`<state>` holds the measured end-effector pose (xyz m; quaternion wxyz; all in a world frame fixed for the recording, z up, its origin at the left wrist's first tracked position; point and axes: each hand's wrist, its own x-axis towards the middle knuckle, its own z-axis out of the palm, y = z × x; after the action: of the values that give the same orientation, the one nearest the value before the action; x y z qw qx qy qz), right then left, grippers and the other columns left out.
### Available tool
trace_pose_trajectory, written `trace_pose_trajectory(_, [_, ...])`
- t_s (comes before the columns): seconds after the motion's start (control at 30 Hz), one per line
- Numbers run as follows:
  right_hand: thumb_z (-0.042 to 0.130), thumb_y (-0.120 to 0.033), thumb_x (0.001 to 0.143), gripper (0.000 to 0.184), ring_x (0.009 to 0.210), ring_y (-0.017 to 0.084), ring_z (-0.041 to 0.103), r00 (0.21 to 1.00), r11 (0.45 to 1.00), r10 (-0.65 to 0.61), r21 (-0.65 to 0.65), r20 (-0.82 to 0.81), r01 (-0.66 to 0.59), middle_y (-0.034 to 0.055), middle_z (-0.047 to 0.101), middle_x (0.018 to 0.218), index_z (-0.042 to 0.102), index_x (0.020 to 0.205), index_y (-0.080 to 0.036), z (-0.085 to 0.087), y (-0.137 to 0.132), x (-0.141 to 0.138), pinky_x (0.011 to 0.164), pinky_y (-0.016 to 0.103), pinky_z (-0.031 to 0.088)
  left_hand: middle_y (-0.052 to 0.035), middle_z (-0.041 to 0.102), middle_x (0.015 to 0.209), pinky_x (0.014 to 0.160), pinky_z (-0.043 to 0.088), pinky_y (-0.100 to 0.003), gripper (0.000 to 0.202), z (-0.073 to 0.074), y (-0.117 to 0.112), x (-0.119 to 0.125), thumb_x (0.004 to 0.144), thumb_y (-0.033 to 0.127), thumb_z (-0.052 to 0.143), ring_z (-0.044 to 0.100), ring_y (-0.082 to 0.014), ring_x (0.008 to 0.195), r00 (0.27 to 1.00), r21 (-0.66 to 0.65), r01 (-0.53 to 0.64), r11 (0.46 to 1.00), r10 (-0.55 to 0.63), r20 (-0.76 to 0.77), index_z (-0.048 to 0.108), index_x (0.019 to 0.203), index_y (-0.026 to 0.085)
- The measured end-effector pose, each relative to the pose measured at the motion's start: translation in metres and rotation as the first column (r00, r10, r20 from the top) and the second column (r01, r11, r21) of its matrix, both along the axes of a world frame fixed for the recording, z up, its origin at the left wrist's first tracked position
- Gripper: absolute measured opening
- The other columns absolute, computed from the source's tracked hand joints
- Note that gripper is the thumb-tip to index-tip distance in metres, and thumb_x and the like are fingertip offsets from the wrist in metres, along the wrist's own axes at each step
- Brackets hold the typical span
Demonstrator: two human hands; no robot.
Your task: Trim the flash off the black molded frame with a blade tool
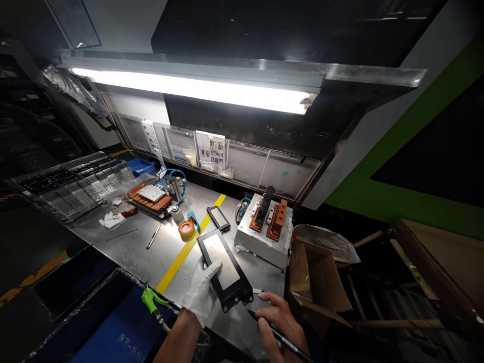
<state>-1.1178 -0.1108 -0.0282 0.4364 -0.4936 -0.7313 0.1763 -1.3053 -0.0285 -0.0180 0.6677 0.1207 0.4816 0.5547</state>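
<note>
Here, black frame (224, 270) in left hand (202, 294), near table edge (242, 343).

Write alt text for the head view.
A gloved left hand holds a black framed panel on a steel bench, while the bare right hand grips a black pen beside it. Behind lie tape, a smaller frame and a metal fixture under a lamp.

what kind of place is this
Probably a factory assembly bench: a steel worktable with a yellow stripe under a strip light, jig fixtures, stacked part trays, and a gloved left hand holding a black framed panel.
</note>
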Motion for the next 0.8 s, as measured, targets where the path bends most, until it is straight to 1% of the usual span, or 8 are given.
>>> trace_pose_trajectory(0.13, [0.061,-0.011,0.085,0.027,0.117,0.026,0.062,0.965,0.955,0.248,0.149,0.081,-0.258,0.0024,0.073,0.087,0.061,0.108,-0.024,-0.001,0.006,-0.017,0.095,0.035,0.052,-0.0083,0.072,0.105,0.081,0.061,-0.036,0.075,0.0,-0.001,0.002,0.072,0.025,0.076,0.073,-0.0218,0.089,0.999,0.024,-0.012,1.0,0.011,0.044,0.043,0.139,0.028])
trace_pose_trajectory(0.27, [0.059,-0.012,0.086,0.025,0.117,0.027,0.061,0.977,0.969,0.209,0.127,0.03,-0.211,0.0013,0.071,0.081,0.06,0.108,-0.025,-0.008,0.008,-0.032,0.097,0.039,0.048,-0.0059,0.072,0.103,0.079,0.06,-0.035,0.075,-0.002,-0.003,0.002,0.074,0.025,0.073,0.073,-0.0227,0.089,0.998,0.028,-0.042,0.999,0.041,0.046,0.04,0.14,0.032])
trace_pose_trajectory(0.37, [0.058,-0.012,0.086,0.018,0.116,0.027,0.062,0.978,0.976,0.202,0.092,-0.045,-0.197,0.0019,0.07,0.077,0.064,0.096,-0.025,-0.007,0.004,-0.037,0.096,0.039,0.049,-0.0051,0.072,0.099,0.078,0.06,-0.032,0.072,-0.001,-0.005,0.0,0.073,0.024,0.074,0.073,-0.0213,0.087,0.997,0.014,-0.049,0.999,0.048,0.053,0.043,0.138,0.03])
trace_pose_trajectory(0.47, [0.055,-0.018,0.091,0.014,0.111,0.027,0.064,0.955,0.995,0.092,-0.013,-0.28,-0.1,0.0052,0.072,0.084,0.068,0.088,-0.024,0.001,-0.005,-0.036,0.085,0.035,0.054,-0.0055,0.073,0.099,0.076,0.06,-0.03,0.062,0.002,-0.004,-0.005,0.073,0.025,0.074,0.073,-0.0189,0.084,0.994,-0.01,-0.059,0.998,0.059,0.095,0.051,0.13,0.025])
trace_pose_trajectory(0.6, [0.059,-0.034,0.094,0.017,0.085,0.021,0.068,0.744,0.969,-0.152,-0.248,-0.65,-0.019,0.0084,0.07,0.118,0.074,0.094,-0.026,0.01,-0.011,-0.023,0.065,0.028,0.054,-0.0099,0.073,0.086,0.069,0.061,-0.035,0.045,-0.003,0.0,-0.015,0.076,0.049,0.069,0.071,-0.0214,0.074,0.957,-0.111,0.01,0.994,0.023,0.289,0.064,0.103,0.013])
trace_pose_trajectory(0.7, [0.072,-0.042,0.085,0.019,0.092,0.022,0.066,0.621,0.929,-0.292,-0.371,-0.728,0.002,0.0092,0.067,0.123,0.075,0.095,-0.026,0.006,0.004,-0.011,0.077,0.031,0.056,0.0001,0.061,0.064,0.048,0.051,-0.023,0.03,-0.02,-0.007,-0.019,0.08,0.041,0.067,0.061,-0.0114,0.052,0.861,0.009,0.123,0.992,-0.111,0.496,0.062,0.094,0.015])
trace_pose_trajectory(0.73, [0.074,-0.043,0.082,0.021,0.101,0.025,0.064,0.62,0.921,-0.306,-0.389,-0.722,0.001,0.0096,0.067,0.123,0.075,0.093,-0.025,0.003,0.012,-0.009,0.082,0.031,0.055,0.0038,0.056,0.06,0.042,0.044,-0.016,0.026,-0.027,-0.012,-0.018,0.08,0.035,0.067,0.054,-0.0055,0.046,0.792,0.063,0.149,0.987,-0.157,0.59,0.061,0.097,0.015])
trace_pose_trajectory(0.8, [0.072,-0.047,0.084,0.025,0.11,0.026,0.06,0.647,0.914,-0.296,-0.405,-0.703,-0.022,0.0097,0.068,0.117,0.074,0.088,-0.023,-0.002,0.032,-0.009,0.085,0.031,0.052,0.009,0.048,0.056,0.033,0.027,-0.007,0.031,-0.04,-0.025,-0.013,0.082,0.034,0.066,0.039,0.0033,0.035,0.571,0.194,0.151,0.969,-0.246,0.783,0.059,0.105,0.015])
